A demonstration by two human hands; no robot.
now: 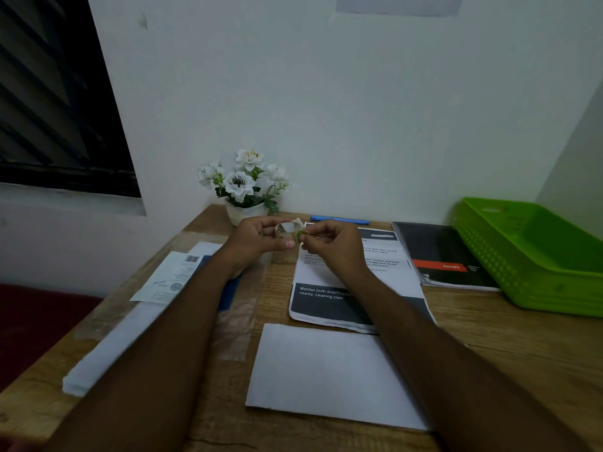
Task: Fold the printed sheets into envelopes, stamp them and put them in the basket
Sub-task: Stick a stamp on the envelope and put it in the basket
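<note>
Both hands are raised over the far middle of the wooden table (509, 363). My left hand (257, 236) pinches a small strip of stamps (287, 228), pale and curled. My right hand (329, 244) pinches a greenish stamp (299, 236) at the strip's right end. A folded white envelope (329, 373) lies blank side up near the front edge, between my forearms. Behind it lies a stack of printed sheets (329, 305) with dark bands and white text. The green plastic basket (535, 256) stands at the far right with nothing visible inside.
A pot of white flowers (244, 187) stands at the back against the wall. A blue pen (339, 219) lies behind the sheets. A dark booklet (447, 256) sits beside the basket. On the left lie a long white stack (124, 340) and a barcoded slip (169, 278).
</note>
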